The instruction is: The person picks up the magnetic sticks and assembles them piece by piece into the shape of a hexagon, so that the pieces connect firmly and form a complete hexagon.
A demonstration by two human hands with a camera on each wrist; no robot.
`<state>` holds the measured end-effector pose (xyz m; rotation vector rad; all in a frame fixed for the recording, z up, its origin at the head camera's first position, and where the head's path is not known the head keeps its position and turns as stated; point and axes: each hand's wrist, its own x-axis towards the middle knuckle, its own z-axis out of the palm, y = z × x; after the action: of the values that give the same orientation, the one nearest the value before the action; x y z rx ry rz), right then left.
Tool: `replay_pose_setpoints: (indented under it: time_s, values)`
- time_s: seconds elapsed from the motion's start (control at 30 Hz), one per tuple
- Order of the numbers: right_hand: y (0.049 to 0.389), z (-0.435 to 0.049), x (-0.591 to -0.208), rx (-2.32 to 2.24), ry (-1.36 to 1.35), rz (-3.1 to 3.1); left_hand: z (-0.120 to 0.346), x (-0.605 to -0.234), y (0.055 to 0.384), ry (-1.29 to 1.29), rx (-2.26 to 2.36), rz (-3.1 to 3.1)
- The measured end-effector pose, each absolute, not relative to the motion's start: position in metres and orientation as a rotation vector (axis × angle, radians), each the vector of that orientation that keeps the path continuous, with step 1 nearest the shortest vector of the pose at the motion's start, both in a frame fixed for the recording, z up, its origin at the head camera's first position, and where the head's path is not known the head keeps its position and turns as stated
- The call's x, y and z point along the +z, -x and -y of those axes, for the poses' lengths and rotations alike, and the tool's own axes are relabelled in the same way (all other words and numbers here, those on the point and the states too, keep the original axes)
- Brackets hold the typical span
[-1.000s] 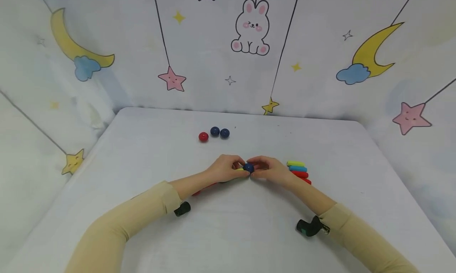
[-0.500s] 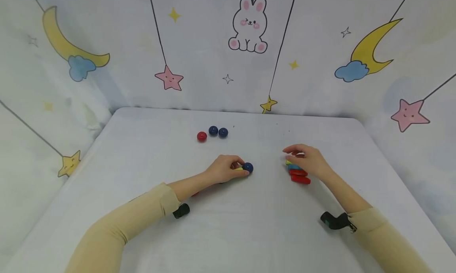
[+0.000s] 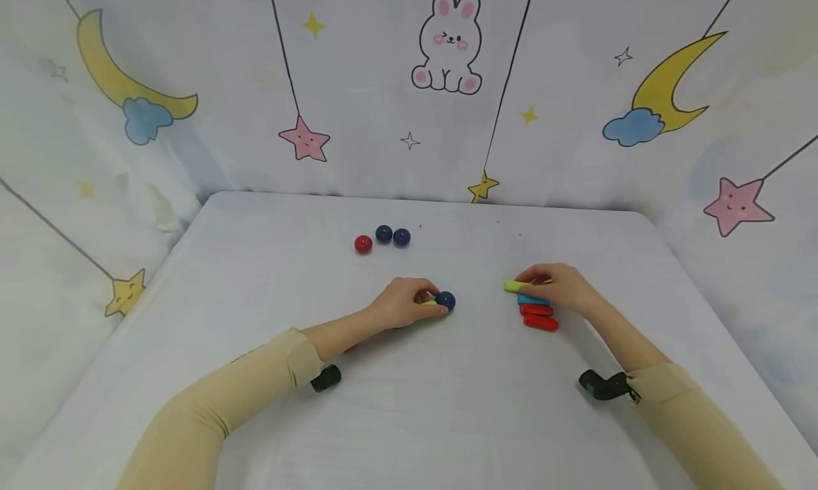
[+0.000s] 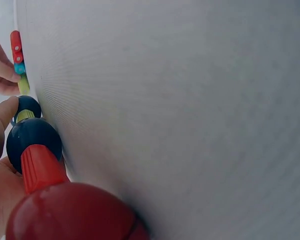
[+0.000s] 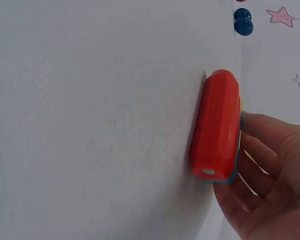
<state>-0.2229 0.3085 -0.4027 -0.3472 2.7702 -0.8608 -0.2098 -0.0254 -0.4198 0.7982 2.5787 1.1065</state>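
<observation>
Left hand: by the left hand [image 3: 405,304], near the table [image 3: 422,419] centre, a chain [image 4: 42,172] is pinched at its yellow rod [image 4: 25,116].
Chain: in the left wrist view, a red ball [image 4: 65,215], a red rod [image 4: 42,162], a dark blue ball [image 4: 32,134], the yellow rod and an end ball [image 4: 29,103], also dark blue, are joined; the end ball is seen at 3 o'clock from the left hand.
Right hand: the right hand [image 3: 556,289] is placed at 3 o'clock from the left one; a lime rod [image 3: 514,286] is pinched by thumb and fingers.
Loose rods: at 5 o'clock from the lime rod, a light blue rod [image 3: 533,300] and two red rods [image 3: 540,323] are laid side by side.
Loose balls: at 11 o'clock from the left hand, a loose red ball [image 3: 363,244] and two navy balls [image 3: 401,237] are grouped.
Sleeves: beige sleeves [image 3: 249,373] are worn.
Backdrop: at 12 o'clock, a rabbit [image 3: 449,42] is printed.
</observation>
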Motion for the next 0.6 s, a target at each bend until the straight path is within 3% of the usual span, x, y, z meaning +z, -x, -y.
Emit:
replay_pose_setpoints:
  time_s: [0.6]
  values:
    - [0.221,-0.223,-0.412,-1.023,0.768,-2.619,0.037,-0.422,0.207,-0.746,1.121,-2.566]
